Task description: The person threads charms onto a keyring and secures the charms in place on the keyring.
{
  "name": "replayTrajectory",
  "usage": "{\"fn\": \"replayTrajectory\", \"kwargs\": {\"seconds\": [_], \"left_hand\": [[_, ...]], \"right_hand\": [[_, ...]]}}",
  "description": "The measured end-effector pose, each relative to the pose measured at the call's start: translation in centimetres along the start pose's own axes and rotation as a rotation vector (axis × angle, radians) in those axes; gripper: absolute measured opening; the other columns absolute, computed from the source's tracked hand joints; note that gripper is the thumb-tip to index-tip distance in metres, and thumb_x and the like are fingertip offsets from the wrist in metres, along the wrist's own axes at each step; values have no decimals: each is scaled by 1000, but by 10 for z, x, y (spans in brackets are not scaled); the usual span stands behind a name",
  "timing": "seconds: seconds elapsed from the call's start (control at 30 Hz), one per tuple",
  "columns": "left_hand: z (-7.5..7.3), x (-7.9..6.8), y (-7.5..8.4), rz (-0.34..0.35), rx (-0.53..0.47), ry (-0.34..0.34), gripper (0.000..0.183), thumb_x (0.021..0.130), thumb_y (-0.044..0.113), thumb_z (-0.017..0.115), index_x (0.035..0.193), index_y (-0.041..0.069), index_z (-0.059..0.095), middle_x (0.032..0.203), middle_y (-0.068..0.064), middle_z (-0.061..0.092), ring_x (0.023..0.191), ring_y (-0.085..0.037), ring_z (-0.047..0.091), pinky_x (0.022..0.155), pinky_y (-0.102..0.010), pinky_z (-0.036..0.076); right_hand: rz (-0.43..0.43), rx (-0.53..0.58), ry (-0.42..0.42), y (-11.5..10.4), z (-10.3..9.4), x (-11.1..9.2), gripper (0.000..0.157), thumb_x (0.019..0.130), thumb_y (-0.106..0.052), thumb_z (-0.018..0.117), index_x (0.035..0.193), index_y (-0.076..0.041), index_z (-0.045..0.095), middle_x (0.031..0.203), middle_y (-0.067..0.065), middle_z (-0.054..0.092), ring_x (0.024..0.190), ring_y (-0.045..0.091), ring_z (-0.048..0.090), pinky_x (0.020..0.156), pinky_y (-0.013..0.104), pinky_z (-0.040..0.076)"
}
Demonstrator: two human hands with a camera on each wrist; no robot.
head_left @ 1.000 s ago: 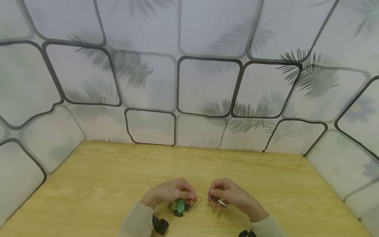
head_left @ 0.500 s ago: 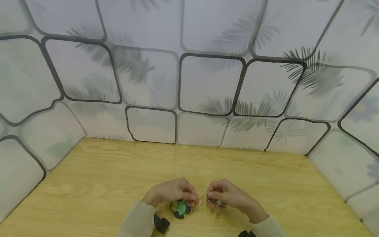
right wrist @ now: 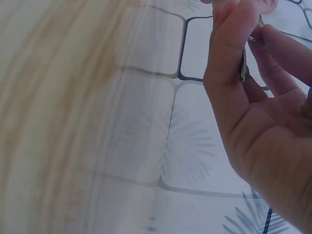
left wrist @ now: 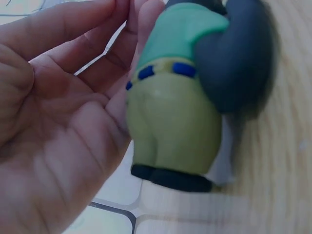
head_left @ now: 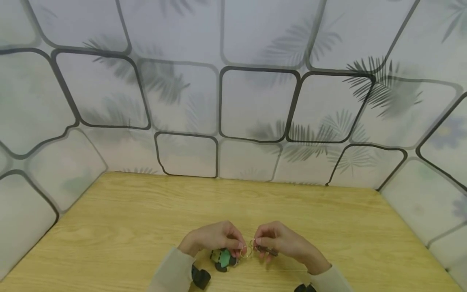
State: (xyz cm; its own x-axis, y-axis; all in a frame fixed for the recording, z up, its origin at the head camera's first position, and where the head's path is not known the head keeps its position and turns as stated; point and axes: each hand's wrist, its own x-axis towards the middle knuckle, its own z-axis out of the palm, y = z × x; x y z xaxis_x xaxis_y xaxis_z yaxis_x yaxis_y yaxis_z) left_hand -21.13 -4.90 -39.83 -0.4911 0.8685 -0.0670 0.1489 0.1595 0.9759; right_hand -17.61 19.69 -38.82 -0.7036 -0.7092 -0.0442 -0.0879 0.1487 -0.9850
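A figurine keychain [head_left: 224, 259] with a green top, tan trousers and dark arms hangs below my left hand [head_left: 218, 237]. Thumb and fingertips of that hand pinch its gold-coloured ring [head_left: 246, 257]. Large in the left wrist view, the figurine [left wrist: 175, 112] is beside the palm. Opposite, my right hand [head_left: 282, 240] pinches a smaller metal ring, from which a slim, key-like metal piece [head_left: 268, 250] lies against the fingers. In the right wrist view only an edge of this metal piece [right wrist: 243, 67] shows. The two rings are very close; whether they touch or are linked, I cannot tell.
Both hands are above the near part of a wood-grain table [head_left: 175, 207]. Patterned white panels [head_left: 251, 105] with dark outlines and leaf prints enclose its back and sides. Dark wrist-camera mounts [head_left: 200, 278] are strapped below the sleeves.
My left hand has moved slightly right and down with its ring and the figurine. The right hand has shifted slightly left, so the gap between the two rings has narrowed.
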Motion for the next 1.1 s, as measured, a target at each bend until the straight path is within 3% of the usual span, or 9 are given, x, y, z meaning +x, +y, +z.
{"fn": "replayTrajectory", "kwargs": {"seconds": [0.4,0.6,1.1], "left_hand": [[-3,4,1,53,29,-17,23,102,-4,52,102,-20,68,91,-16,73,74,-5,65,74,-22,56],[-3,6,1,48,20,-20,22,102,-3,54,102,-20,68,91,-18,73,73,-4,65,74,-23,56],[0,7,-1,29,6,4,21,97,-5,53,100,-20,66,84,-4,71,70,-6,63,68,-19,53]], "right_hand": [[-39,-4,-58,0,-6,1,26,106,-5,51,102,19,58,84,4,63,69,8,62,60,19,54],[-33,13,-71,0,-9,0,28,106,-6,52,102,21,57,84,4,63,68,8,63,60,20,55],[-72,-24,-108,3,-12,2,24,105,-4,52,101,18,59,84,2,62,70,6,60,59,20,55]]}}
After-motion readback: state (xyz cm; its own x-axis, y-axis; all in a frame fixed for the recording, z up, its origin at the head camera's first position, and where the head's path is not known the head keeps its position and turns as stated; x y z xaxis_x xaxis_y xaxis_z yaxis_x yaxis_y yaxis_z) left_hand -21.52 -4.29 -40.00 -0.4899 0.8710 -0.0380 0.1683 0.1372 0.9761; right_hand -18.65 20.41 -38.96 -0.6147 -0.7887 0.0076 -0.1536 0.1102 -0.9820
